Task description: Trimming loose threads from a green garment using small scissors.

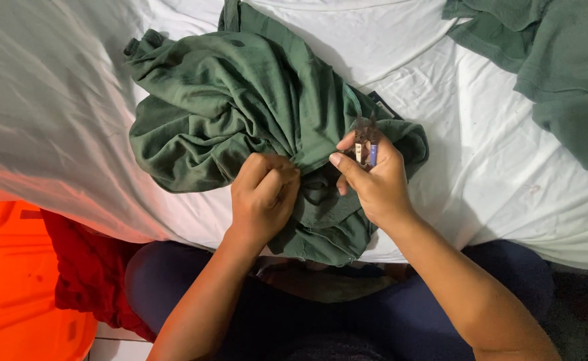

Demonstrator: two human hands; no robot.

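Green garment [240, 100] bunched in left hand [262, 195]; right hand [374, 180] grips small thread snips [365, 144].

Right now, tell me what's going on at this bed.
A seated person is working on a bunched dark green garment that lies on a white sheet. The left hand is closed, pinching a fold of the fabric. The right hand holds a small pair of thread snips, blades pointing up, close to that fold. A second green garment lies apart at the upper right. A red cloth and an orange plastic object sit at the lower left.
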